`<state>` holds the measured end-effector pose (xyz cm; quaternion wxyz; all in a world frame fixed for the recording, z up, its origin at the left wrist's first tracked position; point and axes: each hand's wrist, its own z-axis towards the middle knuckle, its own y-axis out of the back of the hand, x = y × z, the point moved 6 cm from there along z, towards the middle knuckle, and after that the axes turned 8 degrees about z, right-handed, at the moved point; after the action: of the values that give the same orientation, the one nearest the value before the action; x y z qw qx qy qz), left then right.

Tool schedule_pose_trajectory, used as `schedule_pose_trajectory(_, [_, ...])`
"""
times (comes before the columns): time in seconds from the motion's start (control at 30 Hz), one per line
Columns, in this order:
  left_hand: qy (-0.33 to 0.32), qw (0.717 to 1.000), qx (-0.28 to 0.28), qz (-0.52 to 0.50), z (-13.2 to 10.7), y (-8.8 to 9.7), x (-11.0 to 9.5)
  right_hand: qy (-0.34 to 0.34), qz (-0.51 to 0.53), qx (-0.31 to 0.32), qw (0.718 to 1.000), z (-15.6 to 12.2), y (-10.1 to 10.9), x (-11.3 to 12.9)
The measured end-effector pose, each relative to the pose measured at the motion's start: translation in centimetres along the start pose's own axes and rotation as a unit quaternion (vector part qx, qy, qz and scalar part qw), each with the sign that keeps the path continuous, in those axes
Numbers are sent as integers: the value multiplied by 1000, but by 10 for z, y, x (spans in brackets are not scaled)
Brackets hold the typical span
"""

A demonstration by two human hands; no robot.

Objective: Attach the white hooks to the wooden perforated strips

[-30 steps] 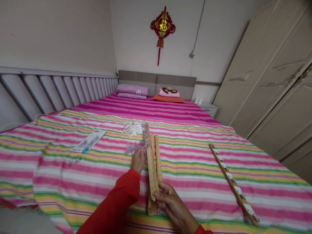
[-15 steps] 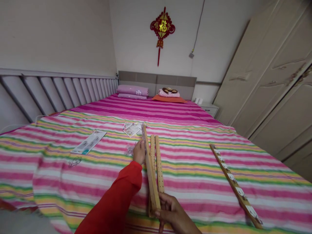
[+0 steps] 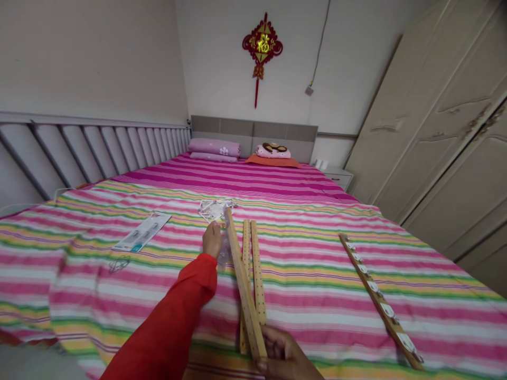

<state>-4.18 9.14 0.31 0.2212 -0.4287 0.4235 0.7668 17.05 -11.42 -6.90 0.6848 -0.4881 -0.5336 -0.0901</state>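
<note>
My right hand [image 3: 283,352] at the bottom edge is closed round the near end of a long wooden strip with holes [image 3: 241,277], which tilts up and away over the striped bed cover [image 3: 317,264]. Two more perforated wooden strips [image 3: 253,264] lie flat on the cover just right of it. My left hand [image 3: 212,238], in a red sleeve, reaches forward beside the raised strip and pinches a crumpled clear plastic wrap [image 3: 224,250] that clings near the strip's far part.
A wooden strip with white round fittings [image 3: 376,295] lies at the right. A flat packet [image 3: 141,231] and a small clear bag of parts [image 3: 214,208] rest further up the bed. Pillows [image 3: 216,146] lie at the headboard, a railing at left, a wardrobe [image 3: 443,132] at right.
The held strip has tipped onto its edge and swung left. My left hand has moved forward and left with the plastic wrap. My right hand has slid down towards the frame's bottom.
</note>
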Motion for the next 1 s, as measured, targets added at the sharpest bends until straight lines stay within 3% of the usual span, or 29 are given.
schedule_pose_trajectory(0.33, [18,999,-38,30,16,11,-9,-18,-20,2,1000,-15,10,-17])
schedule_pose_trajectory(0.53, [26,999,0,38,20,16,-4,-18,14,5,1000,-23,15,-18])
schedule_pose_trajectory(0.7, [36,998,18,44,22,19,2,-15,24,-7,1000,-31,3,-5])
schedule_pose_trajectory(0.8, [19,998,22,59,25,24,-1,1,21,-17,1000,-36,7,2])
schedule_pose_trajectory(0.9, [-8,997,8,71,17,31,-8,17,22,-44,999,-40,25,1])
schedule_pose_trajectory(1.0, [-77,995,15,57,-17,30,-21,32,37,-89,995,-42,44,-4])
